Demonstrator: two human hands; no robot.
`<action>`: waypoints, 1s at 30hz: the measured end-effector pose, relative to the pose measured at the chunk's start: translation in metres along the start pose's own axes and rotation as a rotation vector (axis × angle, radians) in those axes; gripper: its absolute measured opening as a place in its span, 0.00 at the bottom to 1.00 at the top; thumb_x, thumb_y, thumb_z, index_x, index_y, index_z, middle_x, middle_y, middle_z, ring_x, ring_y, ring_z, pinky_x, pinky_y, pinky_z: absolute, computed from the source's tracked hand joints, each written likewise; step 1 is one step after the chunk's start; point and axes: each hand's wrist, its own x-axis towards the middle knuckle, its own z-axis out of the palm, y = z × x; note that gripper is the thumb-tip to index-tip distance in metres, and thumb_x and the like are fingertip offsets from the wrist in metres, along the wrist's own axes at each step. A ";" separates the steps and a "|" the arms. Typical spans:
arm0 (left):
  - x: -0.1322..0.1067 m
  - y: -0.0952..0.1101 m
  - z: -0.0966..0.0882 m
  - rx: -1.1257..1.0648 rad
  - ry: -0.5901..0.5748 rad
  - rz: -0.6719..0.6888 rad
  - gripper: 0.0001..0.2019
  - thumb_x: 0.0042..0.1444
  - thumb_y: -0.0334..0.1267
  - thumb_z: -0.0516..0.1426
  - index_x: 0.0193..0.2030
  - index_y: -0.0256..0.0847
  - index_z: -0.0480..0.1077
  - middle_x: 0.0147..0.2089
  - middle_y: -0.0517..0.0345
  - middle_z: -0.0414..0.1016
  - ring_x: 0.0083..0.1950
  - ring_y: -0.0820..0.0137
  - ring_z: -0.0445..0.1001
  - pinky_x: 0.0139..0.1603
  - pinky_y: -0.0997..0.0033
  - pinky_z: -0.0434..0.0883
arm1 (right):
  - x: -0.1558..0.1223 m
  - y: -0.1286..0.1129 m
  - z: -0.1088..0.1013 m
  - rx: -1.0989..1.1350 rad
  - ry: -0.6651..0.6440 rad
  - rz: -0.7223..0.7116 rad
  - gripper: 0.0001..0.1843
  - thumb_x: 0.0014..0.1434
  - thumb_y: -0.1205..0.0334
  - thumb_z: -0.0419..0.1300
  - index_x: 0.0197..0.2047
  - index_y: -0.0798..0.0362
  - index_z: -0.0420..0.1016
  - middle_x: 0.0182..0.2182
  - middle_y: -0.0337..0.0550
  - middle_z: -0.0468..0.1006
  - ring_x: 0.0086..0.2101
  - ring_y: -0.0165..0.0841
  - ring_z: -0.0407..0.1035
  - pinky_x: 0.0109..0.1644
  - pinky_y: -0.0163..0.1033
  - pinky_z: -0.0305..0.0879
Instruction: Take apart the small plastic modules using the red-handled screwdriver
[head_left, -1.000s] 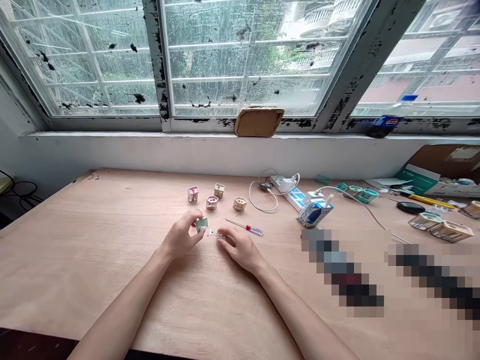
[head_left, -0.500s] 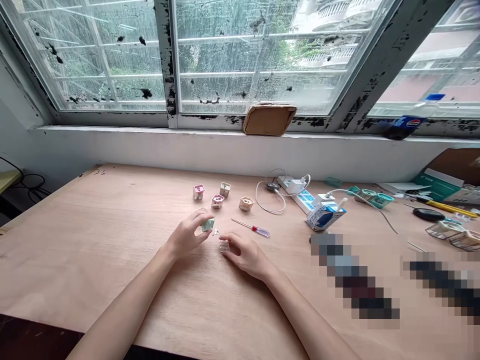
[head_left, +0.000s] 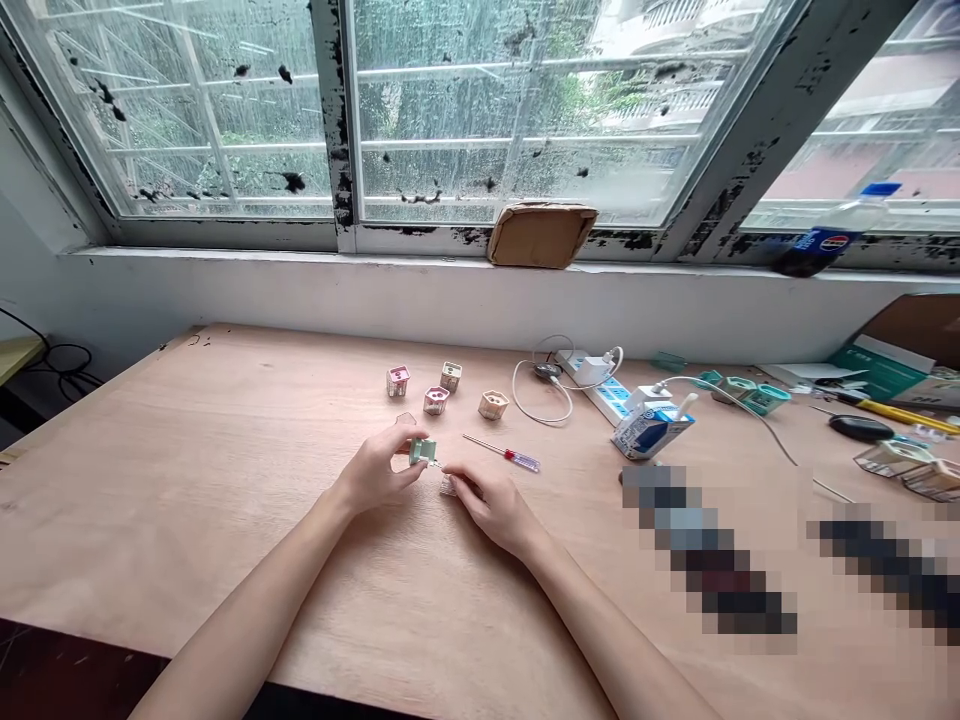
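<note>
My left hand (head_left: 377, 472) pinches a small pale green plastic socket housing (head_left: 423, 452) between its fingertips. My right hand (head_left: 491, 505) holds a small clear plastic part (head_left: 448, 486) against the wooden table (head_left: 187, 500), just below the green housing. A tiny metal piece seems to sit between the two, too small to make out. Beyond my hands stand several small housings, among them a pink-topped one (head_left: 436, 400) and a beige one (head_left: 493, 405). A small red-handled screwdriver (head_left: 510, 456) lies to the right of my right hand.
A white power strip (head_left: 598, 386) with a charger and white cable lies right of the housings, next to a blue-and-white carton (head_left: 652, 430). Teal housings, a yellow-handled tool and pixelated blurred strips are further right. A window sill runs behind the table.
The green housing has moved right, closer to the clear part, and my hands have drawn nearer together. The view has shifted slightly.
</note>
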 end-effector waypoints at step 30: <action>-0.001 0.010 0.006 -0.007 -0.074 0.030 0.16 0.59 0.33 0.60 0.54 0.40 0.71 0.46 0.53 0.80 0.42 0.68 0.80 0.45 0.68 0.80 | -0.002 -0.010 -0.014 -0.046 0.238 -0.232 0.18 0.66 0.60 0.60 0.58 0.46 0.75 0.46 0.48 0.79 0.46 0.41 0.75 0.51 0.47 0.74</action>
